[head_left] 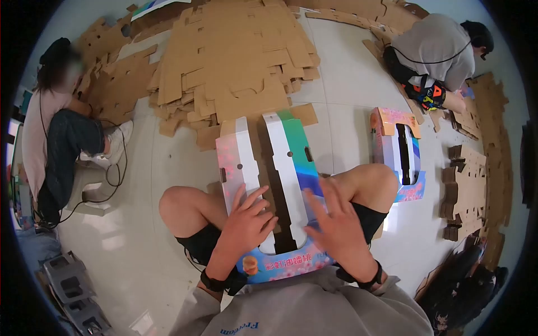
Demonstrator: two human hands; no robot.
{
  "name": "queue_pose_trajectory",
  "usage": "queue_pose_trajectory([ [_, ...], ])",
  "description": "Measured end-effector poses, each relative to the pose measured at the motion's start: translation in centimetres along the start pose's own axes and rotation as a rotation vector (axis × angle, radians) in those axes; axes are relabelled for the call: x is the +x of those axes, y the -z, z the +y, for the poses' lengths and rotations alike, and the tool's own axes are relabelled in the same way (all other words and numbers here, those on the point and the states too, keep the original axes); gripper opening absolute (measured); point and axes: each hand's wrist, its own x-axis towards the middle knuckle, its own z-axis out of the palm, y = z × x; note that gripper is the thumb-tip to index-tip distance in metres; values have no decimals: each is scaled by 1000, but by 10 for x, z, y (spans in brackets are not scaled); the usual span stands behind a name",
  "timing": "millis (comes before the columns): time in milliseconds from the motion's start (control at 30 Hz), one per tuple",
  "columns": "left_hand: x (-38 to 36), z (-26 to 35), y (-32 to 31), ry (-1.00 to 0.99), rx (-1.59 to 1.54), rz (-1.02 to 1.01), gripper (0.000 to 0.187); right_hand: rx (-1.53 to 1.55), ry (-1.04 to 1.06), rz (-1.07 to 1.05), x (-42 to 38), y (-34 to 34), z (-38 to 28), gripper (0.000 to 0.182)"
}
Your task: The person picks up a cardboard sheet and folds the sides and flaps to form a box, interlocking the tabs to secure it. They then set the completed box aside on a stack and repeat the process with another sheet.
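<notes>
Cardboard fruit box (290, 265) between knees (185, 210); right hand (246, 224) on pink-and-white flap (231, 154), left hand (339, 229) at green-blue flap (298, 148), hands apart, fingers spread

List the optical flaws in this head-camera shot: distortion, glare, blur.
Head view: strong fisheye bending, scene curving toward a black rounded border; white glare patches on the floor, left and lower left; face of the person at the left blurred out; right hand perhaps slightly smeared; large lettering on the box in the lap still legible.
</notes>
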Motion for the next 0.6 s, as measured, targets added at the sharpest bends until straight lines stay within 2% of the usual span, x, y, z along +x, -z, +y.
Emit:
queue_pose_trajectory([
  [33,1,-3,-3,5,-11,-43,18,60,70,47,14,-4,-7,65],
  [100,1,3,-7,-28,44,22,20,187,195,128,35,-26,-17,48],
  [200,-4,1,0,-54,46,32,25,243,371,94,44,-73,1,25],
  [433,-14,15,-9,-147,93,87,24,237,335,100,-2,-66,-7,20],
  [567,-15,13,-19,-123,182,140,23,465,335,34,13,-71,3,14],
  [600,-15,13,-21,-109,195,169,23,548,301,-70,20,-65,10,13],
])
